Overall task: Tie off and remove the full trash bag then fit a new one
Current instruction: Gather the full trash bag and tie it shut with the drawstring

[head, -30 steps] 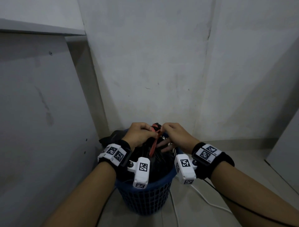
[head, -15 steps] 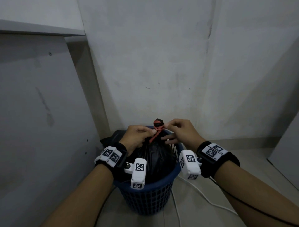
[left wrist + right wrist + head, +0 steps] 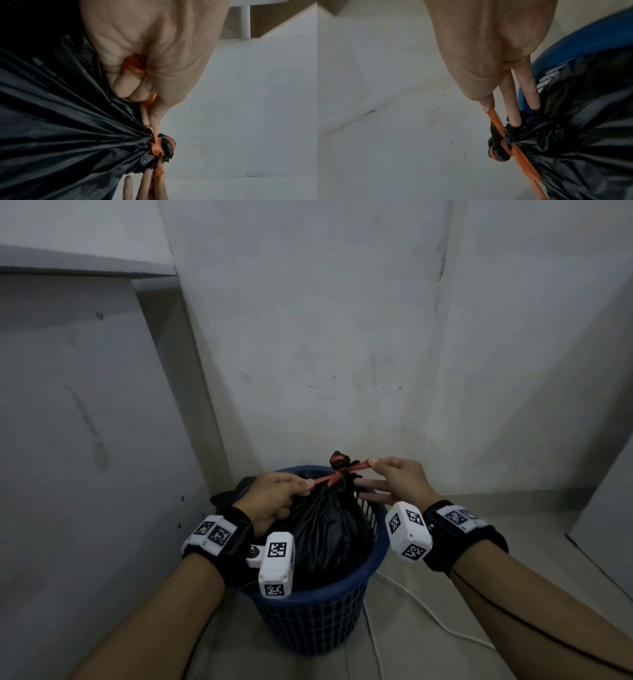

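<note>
Hands (image 3: 274,494) (image 3: 400,479) drawn wider apart, fingers pinching drawstring (image 3: 337,474) ends, taut sideways across upright bag (image 3: 325,529) neck

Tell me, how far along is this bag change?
Done: the black trash bag has its neck gathered and wrapped by the orange tie. In hand: the left hand and right hand each pinch a tie end, apparently tightening the knot. Left: lifting the bag from the blue basket and fitting a new one; none is visible.
</note>
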